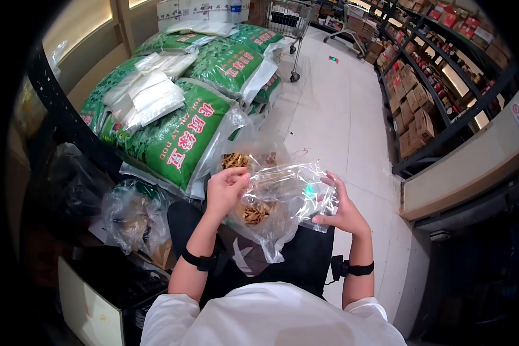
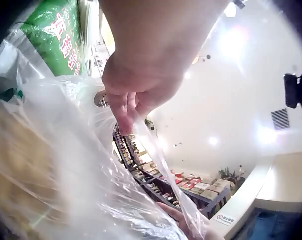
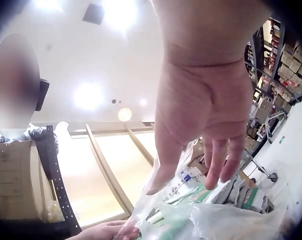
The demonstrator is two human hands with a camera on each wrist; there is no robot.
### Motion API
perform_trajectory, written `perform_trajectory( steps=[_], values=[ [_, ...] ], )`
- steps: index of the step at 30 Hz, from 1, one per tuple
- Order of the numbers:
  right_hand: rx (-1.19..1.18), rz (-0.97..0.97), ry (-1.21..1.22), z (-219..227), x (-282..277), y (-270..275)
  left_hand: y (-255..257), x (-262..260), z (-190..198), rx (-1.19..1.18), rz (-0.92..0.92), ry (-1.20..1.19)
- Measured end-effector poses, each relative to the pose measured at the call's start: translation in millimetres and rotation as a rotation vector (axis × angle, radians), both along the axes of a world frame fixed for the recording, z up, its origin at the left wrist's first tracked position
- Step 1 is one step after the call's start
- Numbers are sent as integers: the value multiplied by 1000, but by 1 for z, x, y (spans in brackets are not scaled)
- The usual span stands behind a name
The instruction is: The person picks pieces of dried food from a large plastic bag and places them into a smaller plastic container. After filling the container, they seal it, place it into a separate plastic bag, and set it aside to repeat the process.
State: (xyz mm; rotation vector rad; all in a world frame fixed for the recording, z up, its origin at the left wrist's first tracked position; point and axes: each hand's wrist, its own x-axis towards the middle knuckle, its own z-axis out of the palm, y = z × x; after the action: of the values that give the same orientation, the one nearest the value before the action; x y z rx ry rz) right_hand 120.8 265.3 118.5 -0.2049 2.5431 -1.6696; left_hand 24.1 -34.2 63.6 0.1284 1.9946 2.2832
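A small clear plastic bag [image 1: 282,179] is stretched flat between both hands. My left hand [image 1: 224,193] pinches its left end between thumb and fingertips; the left wrist view shows the film [image 2: 163,165] running down from that pinch. At the other end is my right hand [image 1: 349,212], thumb and fingers spread apart, with the film lying between them. In the right wrist view the thumb [image 3: 166,167] is straight against the film and the fingers hang loosely bent. Below, at the lap, a larger translucent bag [image 1: 275,233] holds dried brown pieces [image 1: 254,215], partly hidden by the clear film.
Green printed sacks [image 1: 181,130] are piled at the left, with stacked plastic bags [image 1: 150,95] on top. A crumpled clear bag [image 1: 134,216] sits left of the lap. A shopping cart [image 1: 288,23] stands beyond the sacks; stocked shelves [image 1: 427,86] line the right.
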Motion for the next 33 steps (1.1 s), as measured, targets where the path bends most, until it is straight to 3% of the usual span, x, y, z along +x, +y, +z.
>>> perform_trajectory(
  steps=[6, 10, 12, 19, 21, 25, 27, 28, 30, 33],
  values=[
    [208, 34, 70, -5, -3, 7, -9, 7, 10, -222, -75, 145],
    [140, 72, -78, 4, 1, 11, -18, 3, 10, -222, -212, 150],
    [75, 90, -117, 7, 2, 14, -20, 7, 19, -468, -164, 547],
    [-24, 121, -188, 1, 5, 16, -12, 16, 21, -539, -167, 791],
    [-30, 154, -179, -1, 4, 19, -12, 12, 21, -584, -117, 1003],
    [-29, 159, -178, 1, 4, 19, -13, 13, 24, -611, -202, 965],
    [-5, 170, -187, 2, 4, 17, -15, 14, 22, -556, -305, 573],
    [-11, 166, -187, 0, 4, 18, -14, 14, 20, -560, -312, 573],
    [-54, 151, -143, -4, 4, 19, -14, 14, 14, -421, -346, 336],
    [84, 176, -33, -8, 3, 22, -20, 13, 2, -266, -394, 336]
  ],
)
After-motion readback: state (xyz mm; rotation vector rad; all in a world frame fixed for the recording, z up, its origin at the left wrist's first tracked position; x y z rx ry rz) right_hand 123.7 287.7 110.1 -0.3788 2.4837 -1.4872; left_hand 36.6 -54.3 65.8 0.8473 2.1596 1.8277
